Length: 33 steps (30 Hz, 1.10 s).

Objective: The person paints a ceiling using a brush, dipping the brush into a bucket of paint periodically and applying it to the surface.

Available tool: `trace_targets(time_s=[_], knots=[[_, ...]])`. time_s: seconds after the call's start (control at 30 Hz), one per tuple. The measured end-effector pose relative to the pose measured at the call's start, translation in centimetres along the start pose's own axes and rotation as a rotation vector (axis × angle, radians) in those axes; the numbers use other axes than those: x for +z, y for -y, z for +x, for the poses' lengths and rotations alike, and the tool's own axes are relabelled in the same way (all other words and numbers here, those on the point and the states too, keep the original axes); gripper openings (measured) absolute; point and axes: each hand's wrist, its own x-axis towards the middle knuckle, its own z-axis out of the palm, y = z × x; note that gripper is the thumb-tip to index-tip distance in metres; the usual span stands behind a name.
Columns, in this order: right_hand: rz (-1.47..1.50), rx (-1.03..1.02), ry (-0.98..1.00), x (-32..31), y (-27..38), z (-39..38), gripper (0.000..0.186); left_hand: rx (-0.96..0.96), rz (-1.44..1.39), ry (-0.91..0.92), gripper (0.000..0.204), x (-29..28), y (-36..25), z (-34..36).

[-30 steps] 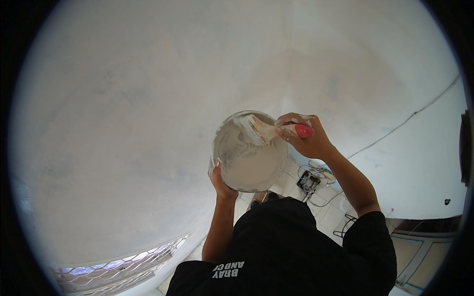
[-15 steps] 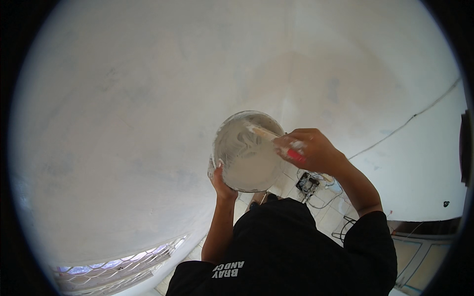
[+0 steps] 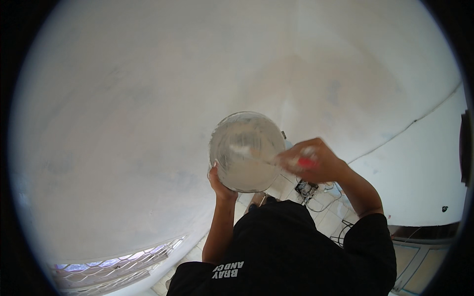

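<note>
A round bucket (image 3: 249, 135) with pale beige paint or slurry and streaked inner sides is held up in front of my chest. My left hand (image 3: 220, 181) is closed on its left rim, thumb uppermost. At the bucket's right, my right hand (image 3: 313, 160) grips a brush with a red-tipped handle (image 3: 306, 162). Motion smears this hand and the brush head, which reaches into the bucket as a pale streak. My black shirt fills the lower middle of the view.
A patchy white wall (image 3: 123, 123) surrounds me, with a cable (image 3: 414, 121) along its right side. Below lie the tiled floor (image 3: 321, 200) and a dark object with tangled cords (image 3: 306, 187). A grilled window (image 3: 113, 266) is at lower left, a panelled door or cabinet (image 3: 419, 261) at lower right.
My right hand has moved down and to the right with the brush, whose bristles are now blurred inside the bucket. My left hand and the bucket stay nearly in place.
</note>
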Motion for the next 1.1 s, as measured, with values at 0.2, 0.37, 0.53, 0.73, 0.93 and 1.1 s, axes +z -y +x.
trace_targets(time_s=[0.2, 0.37, 0.53, 0.73, 0.93, 1.1], knots=[[0.613, 0.473, -0.452, -0.5, -2.7, 0.2, 0.019, -0.047, -0.022, -0.236, 0.047, 0.8, 0.1, -0.4], [0.696, 0.474, -0.482, -0.1, -3.8, 0.1, 0.019, -0.009, -0.009, -0.246, 0.045, -1.4, 1.1, -0.8], [0.946, 0.673, -0.606, 3.6, -6.2, -2.4, 0.018, -0.109, -0.045, -0.347, 0.047, -3.3, 3.0, -2.4], [1.036, 0.751, -0.677, 7.0, -8.0, -5.2, 0.016, -0.161, -0.100, -0.395, 0.047, -3.7, 3.4, -4.2], [1.072, 0.748, -0.548, 8.7, -6.9, -3.7, 0.017, -0.122, -0.110, -0.465, 0.038, -7.2, 2.9, -5.5], [1.147, 0.684, -0.502, 8.4, -6.0, -2.5, 0.019, -0.128, -0.043, -0.486, 0.042, -8.0, 2.9, -5.1]])
